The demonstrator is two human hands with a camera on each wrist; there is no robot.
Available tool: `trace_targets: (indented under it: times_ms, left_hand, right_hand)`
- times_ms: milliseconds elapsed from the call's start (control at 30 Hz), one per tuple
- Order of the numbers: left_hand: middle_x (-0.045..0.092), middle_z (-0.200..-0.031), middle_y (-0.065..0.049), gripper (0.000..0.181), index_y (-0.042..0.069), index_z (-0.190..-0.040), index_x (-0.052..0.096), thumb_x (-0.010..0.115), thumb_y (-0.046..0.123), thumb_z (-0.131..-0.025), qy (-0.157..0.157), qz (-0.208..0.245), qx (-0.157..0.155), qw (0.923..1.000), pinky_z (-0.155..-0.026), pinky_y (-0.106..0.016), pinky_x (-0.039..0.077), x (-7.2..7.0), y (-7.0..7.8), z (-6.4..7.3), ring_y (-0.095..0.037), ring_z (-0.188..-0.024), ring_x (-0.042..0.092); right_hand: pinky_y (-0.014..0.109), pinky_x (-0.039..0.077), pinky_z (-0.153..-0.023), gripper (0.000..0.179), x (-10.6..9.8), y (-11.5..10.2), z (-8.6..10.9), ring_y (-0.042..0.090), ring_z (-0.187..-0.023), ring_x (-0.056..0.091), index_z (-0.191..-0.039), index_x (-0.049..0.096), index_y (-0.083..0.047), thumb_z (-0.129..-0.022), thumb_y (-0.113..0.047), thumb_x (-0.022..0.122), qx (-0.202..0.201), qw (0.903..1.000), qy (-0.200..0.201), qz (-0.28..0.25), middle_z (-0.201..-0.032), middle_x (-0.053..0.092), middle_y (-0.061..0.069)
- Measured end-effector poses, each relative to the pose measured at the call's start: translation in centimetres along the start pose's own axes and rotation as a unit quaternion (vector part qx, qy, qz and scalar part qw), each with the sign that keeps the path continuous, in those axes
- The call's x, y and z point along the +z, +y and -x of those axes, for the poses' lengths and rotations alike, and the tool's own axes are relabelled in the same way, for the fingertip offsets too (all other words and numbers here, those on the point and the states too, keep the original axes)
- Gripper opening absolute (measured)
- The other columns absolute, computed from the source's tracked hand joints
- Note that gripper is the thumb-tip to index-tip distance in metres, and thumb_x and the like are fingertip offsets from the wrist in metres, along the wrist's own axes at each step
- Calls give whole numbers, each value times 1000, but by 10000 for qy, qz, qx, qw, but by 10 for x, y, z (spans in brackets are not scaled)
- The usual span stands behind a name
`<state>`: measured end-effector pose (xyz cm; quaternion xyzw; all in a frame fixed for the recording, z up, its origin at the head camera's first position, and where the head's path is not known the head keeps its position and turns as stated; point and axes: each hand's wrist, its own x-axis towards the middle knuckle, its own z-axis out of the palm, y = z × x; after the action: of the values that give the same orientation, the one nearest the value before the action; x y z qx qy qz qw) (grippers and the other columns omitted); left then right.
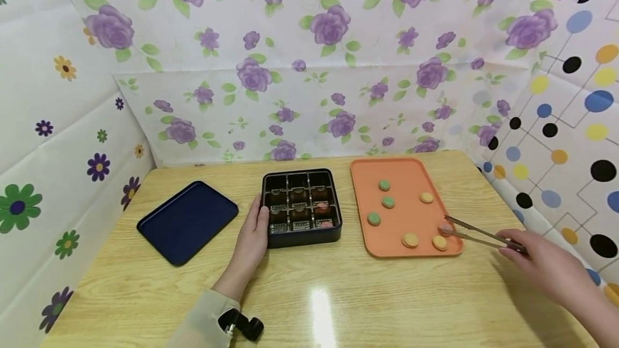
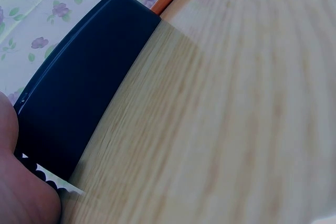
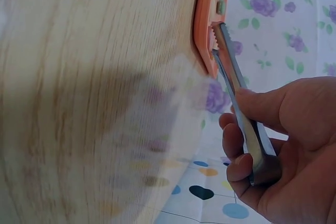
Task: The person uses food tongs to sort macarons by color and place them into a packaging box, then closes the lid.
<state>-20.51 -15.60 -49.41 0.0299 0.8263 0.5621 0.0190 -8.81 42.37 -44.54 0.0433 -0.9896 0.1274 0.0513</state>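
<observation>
My left hand (image 1: 252,228) rests against the left side of a dark box (image 1: 303,238), its fingers fairly straight along the wall. Inside the box is a divided insert; pink macarons (image 1: 326,224) sit in two right-hand compartments. My right hand (image 1: 546,262) holds metal tongs (image 1: 476,234), also seen as serrated tongs (image 3: 247,129) in the right wrist view. Their tips are on either side of a pink macaron (image 1: 443,227) near the right edge of the orange tray (image 1: 387,246); whether they touch it I cannot tell. Green macarons (image 1: 374,219) and yellow macarons (image 1: 410,239) lie on that tray.
A dark blue lid or shallow tray (image 1: 188,222) lies on the left of the wooden table (image 1: 290,294). Flower-patterned sheeting (image 1: 309,95) rises behind the table, and dotted sheeting (image 1: 570,138) stands along the right side.
</observation>
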Motion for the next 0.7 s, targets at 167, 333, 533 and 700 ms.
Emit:
trace_targets:
  times_ms: [167, 333, 533, 700]
  left_hand:
    - [8, -185, -3, 69, 23, -180, 9, 30, 52, -122, 12, 47, 5, 10000, -133, -63, 15, 0, 0, 0, -33, -169, 8]
    - [8, -185, -3, 68, 23, -180, 8, 30, 52, -122, 30, 46, -28, 10000, -133, -63, 15, 0, 0, 1, -33, -169, 8]
    - [8, -185, -3, 68, 23, -180, 8, 30, 51, -122, 26, 58, -34, 10000, -133, -63, 15, 0, 1, 1, -34, -169, 8]
    - [8, -185, -3, 68, 23, -180, 9, 31, 51, -122, 2, 135, -50, 9999, -133, -63, 15, 0, 1, 1, -33, -170, 8]
  right_hand:
    - [33, 43, -60, 26, 1, 0, 0, 13, -73, 54, -128, 74, 0, -107, -15, 76, -47, 10000, 48, 60, -98, 73, 3]
    - [33, 44, -60, 24, 2, -1, -1, 13, -73, 54, -126, 74, 0, -105, -12, 78, -156, 9997, 129, 152, -100, 74, 6]
    - [36, 45, -59, 24, 1, -4, -2, 13, -73, 55, -124, 74, -1, -103, -10, 80, -218, 9988, 335, 293, -98, 75, 6]
    - [36, 44, -59, 23, 0, -5, -2, 12, -71, 54, -123, 75, -1, -102, -8, 81, -226, 9985, 393, 315, -97, 75, 7]
